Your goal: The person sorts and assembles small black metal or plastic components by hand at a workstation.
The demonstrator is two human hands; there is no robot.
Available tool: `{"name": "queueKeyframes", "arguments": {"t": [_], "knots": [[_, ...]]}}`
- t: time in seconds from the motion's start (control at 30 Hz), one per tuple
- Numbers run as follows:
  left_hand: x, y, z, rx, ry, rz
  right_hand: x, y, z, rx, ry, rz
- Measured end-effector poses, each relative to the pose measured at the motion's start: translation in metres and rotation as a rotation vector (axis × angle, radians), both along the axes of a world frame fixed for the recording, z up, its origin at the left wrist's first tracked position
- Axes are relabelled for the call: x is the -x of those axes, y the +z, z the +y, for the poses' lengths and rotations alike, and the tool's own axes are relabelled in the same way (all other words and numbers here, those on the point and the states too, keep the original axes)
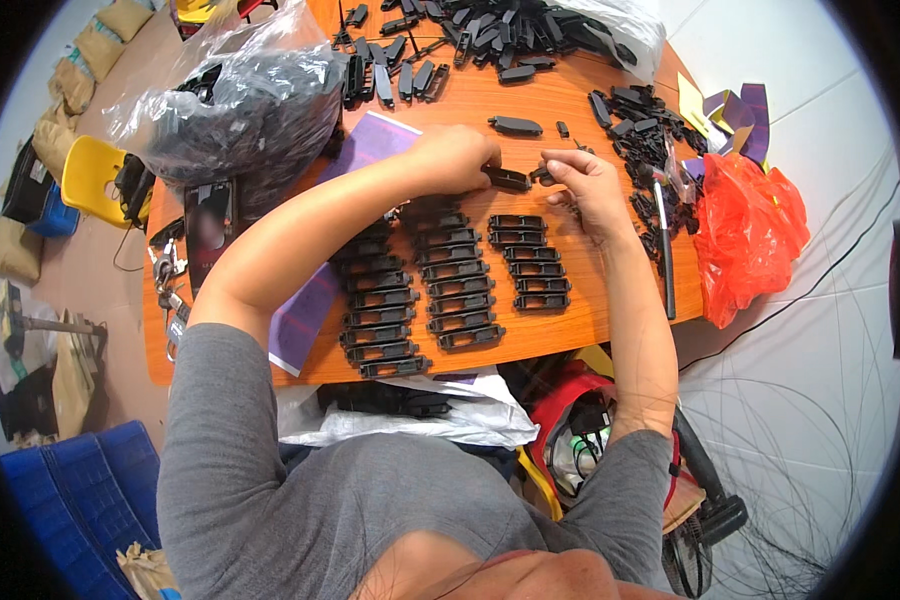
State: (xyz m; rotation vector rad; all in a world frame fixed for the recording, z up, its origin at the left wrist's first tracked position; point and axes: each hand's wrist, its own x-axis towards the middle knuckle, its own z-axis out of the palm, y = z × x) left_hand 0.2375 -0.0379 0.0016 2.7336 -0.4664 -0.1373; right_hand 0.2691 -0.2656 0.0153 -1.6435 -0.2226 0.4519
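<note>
Over the middle of the wooden table, my left hand (456, 160) is closed on one end of a long black plastic housing (508, 180). Facing it, my right hand (588, 186) pinches a small black plastic piece (540, 175) between thumb and fingertips, close to the housing's right end. Whether the two parts touch I cannot tell. Just beyond them lie a dark elongated cover (515, 126) and a tiny black part (563, 129). Nearer to me, similar black frames stand in three columns: left (380, 332), middle (458, 280) and right (530, 268).
Loose black parts (500, 35) heap at the far side, with smaller ones (630, 125) at the right. A clear bag of dark parts (245, 110) fills the left. A black-and-silver tool (665, 250) and a red plastic bag (750, 235) are at the right edge.
</note>
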Motion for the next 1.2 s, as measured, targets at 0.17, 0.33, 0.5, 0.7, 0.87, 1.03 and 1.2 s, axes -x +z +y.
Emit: {"name": "queueKeyframes", "arguments": {"t": [0.17,0.33,0.5,0.7,0.87,1.03,1.2], "knots": [[0.001,0.0,-0.006,0.016,-0.001,-0.012,-0.006,-0.013,0.006,0.109,-0.033,-0.074],[0.003,0.001,-0.006,0.005,-0.001,-0.037,-0.011,-0.019,0.008,0.593,-0.109,-0.277],[0.003,0.001,-0.004,0.029,0.006,-0.034,-0.001,-0.005,0.005,0.887,0.044,-0.676],[0.004,0.001,-0.005,0.026,0.005,-0.049,-0.002,-0.01,0.009,0.877,0.162,-0.79],[0.004,0.006,-0.007,0.023,0.02,-0.009,0.0,-0.017,0.02,0.679,0.234,-0.932],[0.003,0.004,-0.004,0.02,0.024,-0.021,-0.004,-0.007,0.027,0.768,0.333,-1.012],[0.003,0.006,-0.007,0.017,0.053,-0.003,-0.002,-0.02,0.017,0.637,0.297,-1.008]]}}
